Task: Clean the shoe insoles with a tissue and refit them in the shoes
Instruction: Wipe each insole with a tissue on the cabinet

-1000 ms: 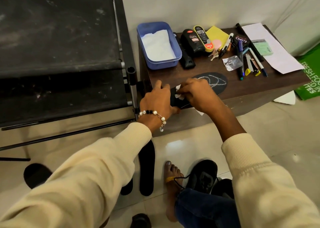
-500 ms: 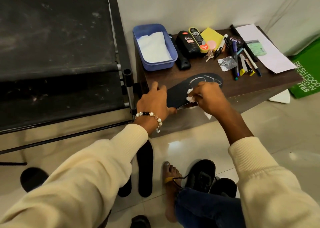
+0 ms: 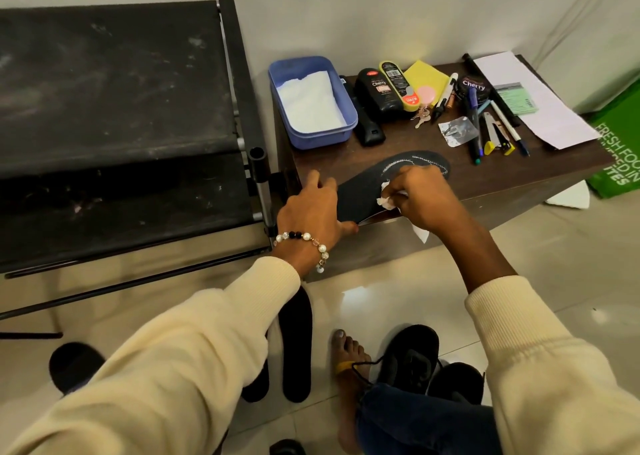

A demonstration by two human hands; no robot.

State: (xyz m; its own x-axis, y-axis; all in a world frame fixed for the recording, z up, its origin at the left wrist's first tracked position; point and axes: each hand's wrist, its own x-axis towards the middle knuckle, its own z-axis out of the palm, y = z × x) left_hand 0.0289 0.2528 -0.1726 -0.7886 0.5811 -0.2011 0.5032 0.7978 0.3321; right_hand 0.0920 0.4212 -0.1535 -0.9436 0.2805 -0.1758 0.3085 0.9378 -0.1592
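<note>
A black insole (image 3: 360, 191) with a white stitched pattern at its far end lies along the front edge of the brown table (image 3: 502, 174). My left hand (image 3: 311, 212) grips the insole's near end against the table edge. My right hand (image 3: 422, 198) presses a crumpled white tissue (image 3: 386, 198) on the middle of the insole; a corner of the tissue hangs below the hand. Another black insole (image 3: 296, 347) lies on the floor. Two black shoes (image 3: 412, 354) stand on the floor beside my bare foot (image 3: 346, 357).
A blue tub (image 3: 348, 122) holding white tissues stands at the table's back left. Shoe polish bottles (image 3: 379, 91), pens (image 3: 474, 122), keys and papers (image 3: 533, 105) crowd the back right. A black fabric rack (image 3: 114, 84) stands left. A green bag (image 3: 620, 143) sits far right.
My right hand has slid the tissue along the insole, from the near end toward its middle, uncovering more of the near part. My left hand has stayed on the insole's near end.
</note>
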